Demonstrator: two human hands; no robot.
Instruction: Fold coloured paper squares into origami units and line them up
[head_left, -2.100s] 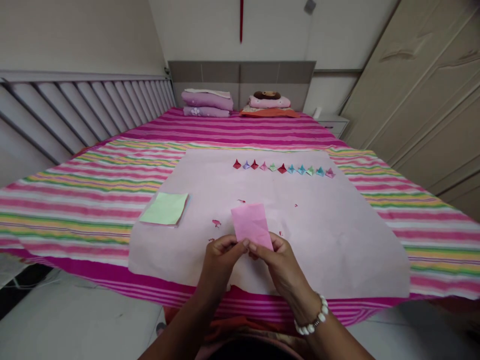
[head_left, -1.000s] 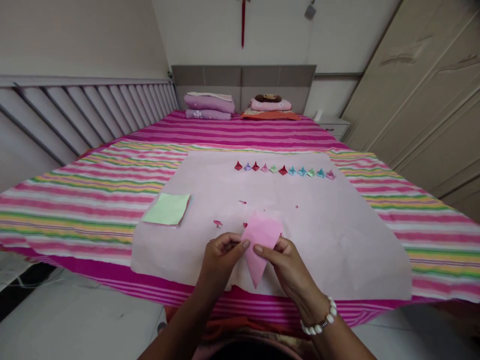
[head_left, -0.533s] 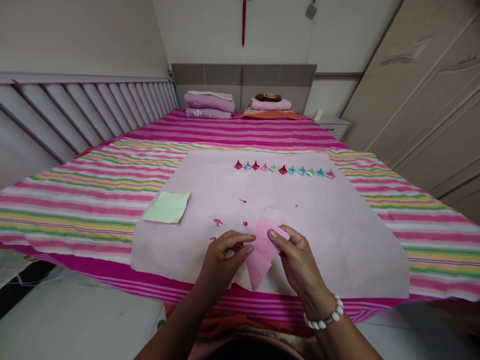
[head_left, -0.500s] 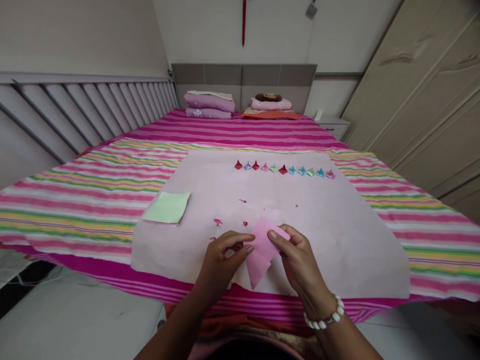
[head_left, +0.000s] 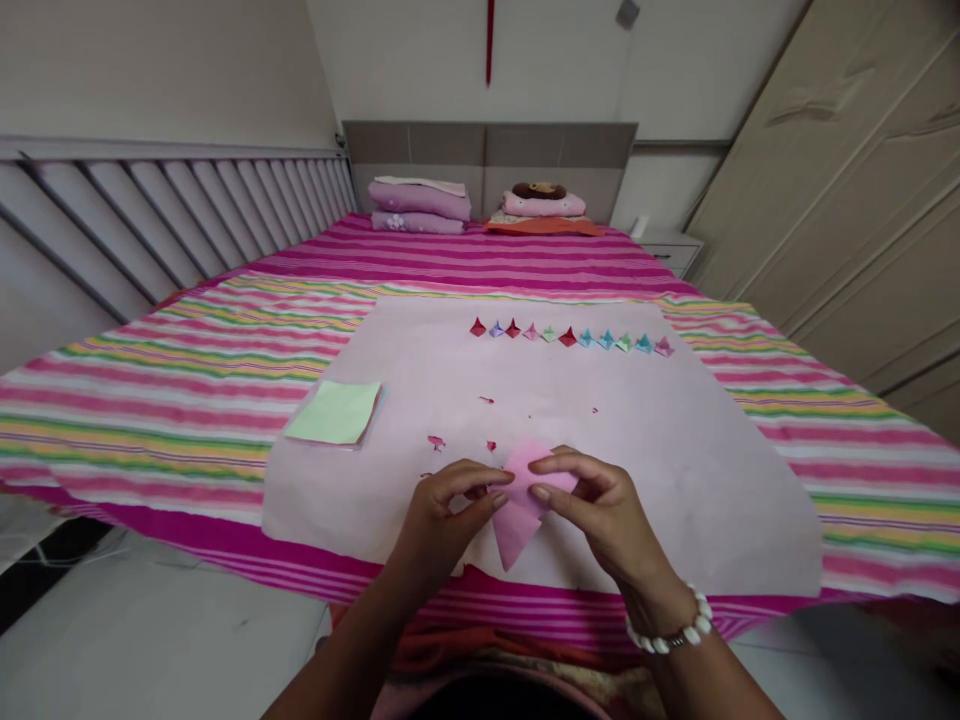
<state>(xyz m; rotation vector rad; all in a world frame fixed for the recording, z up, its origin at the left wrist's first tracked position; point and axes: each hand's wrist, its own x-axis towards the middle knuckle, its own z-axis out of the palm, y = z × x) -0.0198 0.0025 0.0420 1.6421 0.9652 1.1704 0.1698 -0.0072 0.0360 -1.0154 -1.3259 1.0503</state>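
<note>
A partly folded piece of pink paper [head_left: 517,530] is held up over the pale sheet, its pointed end hanging toward me. My left hand [head_left: 454,510] pinches its left edge between thumb and fingers. On the right part of the paper, my right hand [head_left: 604,505] grips with thumb and forefinger; a bead bracelet circles that wrist. Small torn red paper scraps [head_left: 436,442] lie just beyond my hands. Part of the pink paper is hidden behind my right fingers.
The pale sheet [head_left: 720,500] covers the near part of a striped bed [head_left: 187,370]. A stack of square papers, light green on top [head_left: 337,412], lies at left. A row of several small folded paper pieces [head_left: 568,337] runs along the far side. Folded bedding [head_left: 420,203] sits by the headboard.
My right hand has shifted its grip on the pink paper, its forefinger now reaching across the top with the thumb below. My left hand has stayed in place.
</note>
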